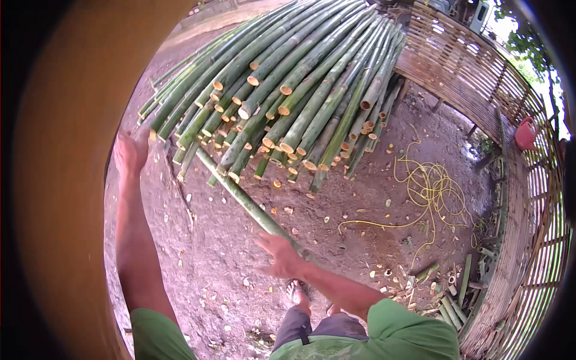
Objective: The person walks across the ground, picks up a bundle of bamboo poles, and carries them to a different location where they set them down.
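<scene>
A large stack of cut green bamboo poles (312,90) fills the upper middle of the head view, with sawn hollow ends facing me. One bamboo pole (252,207) sticks out from the stack and slants down toward my feet. My right hand (279,255) is over its near part, fingers spread and overlapping the pole in this view. At the far left, my left hand (131,151) reaches out beside the stack's left edge, fingers stretched and nothing visible in them.
Loops of yellow cord (429,186) lie on the dirt ground to the right. A slatted bamboo bench (444,75) curves along the right side, with a red container (526,134) on it. Short bamboo offcuts (453,309) and chips litter the lower right.
</scene>
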Motion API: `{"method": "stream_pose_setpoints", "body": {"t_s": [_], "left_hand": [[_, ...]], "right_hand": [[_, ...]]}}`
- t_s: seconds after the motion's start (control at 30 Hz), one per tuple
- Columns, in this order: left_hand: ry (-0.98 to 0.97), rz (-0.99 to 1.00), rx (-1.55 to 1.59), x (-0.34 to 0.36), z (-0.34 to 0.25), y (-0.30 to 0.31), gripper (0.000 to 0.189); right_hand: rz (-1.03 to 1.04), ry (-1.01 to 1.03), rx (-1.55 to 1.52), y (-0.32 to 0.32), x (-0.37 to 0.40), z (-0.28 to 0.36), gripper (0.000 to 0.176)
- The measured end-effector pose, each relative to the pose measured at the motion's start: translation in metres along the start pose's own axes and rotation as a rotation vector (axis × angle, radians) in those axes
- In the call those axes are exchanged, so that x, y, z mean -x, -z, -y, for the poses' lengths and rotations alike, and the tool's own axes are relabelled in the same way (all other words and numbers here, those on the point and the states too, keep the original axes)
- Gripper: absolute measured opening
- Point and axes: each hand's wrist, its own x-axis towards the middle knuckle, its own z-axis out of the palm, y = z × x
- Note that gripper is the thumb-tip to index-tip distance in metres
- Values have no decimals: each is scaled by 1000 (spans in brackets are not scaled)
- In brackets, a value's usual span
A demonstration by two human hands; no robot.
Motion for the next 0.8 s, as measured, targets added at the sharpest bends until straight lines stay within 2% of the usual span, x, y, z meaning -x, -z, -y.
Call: {"method": "stream_pose_setpoints", "body": {"t_s": [0.07,0.13,0.17,0.2,0.23,0.3,0.37,0.47,0.53,0.57,0.67,0.8], "left_hand": [[140,136,366,20,-27,16,75],[-8,371,257,72,-11,-6,75],[-92,528,34,106,2,-16,74],[-148,679,30,143,22,-33,75],[-114,929,54,177,37,-42,77],[30,1199,100,256,90,-70,78],[108,1361,107,332,149,-83,76],[262,1648,30,427,216,-69,74],[214,1839,52,480,254,-48,73],[300,1914,21,488,256,-34,69],[323,1976,118,513,269,-7,63],[441,1913,293,488,251,7,59]], "right_hand": [[46,-211,137,-65,40,-42,86],[117,-457,283,-90,62,-60,93],[169,-582,342,-91,65,-65,97],[171,-602,398,-98,70,-81,100],[171,-622,457,-105,73,-97,102],[206,-676,446,-95,71,-106,102],[219,-696,482,-101,69,-124,98],[86,-792,468,-119,66,-146,92],[88,-811,500,-124,61,-148,89],[95,-807,520,-124,59,-150,89],[110,-799,571,-131,60,-149,87],[136,-791,610,-134,57,-155,87]]}}
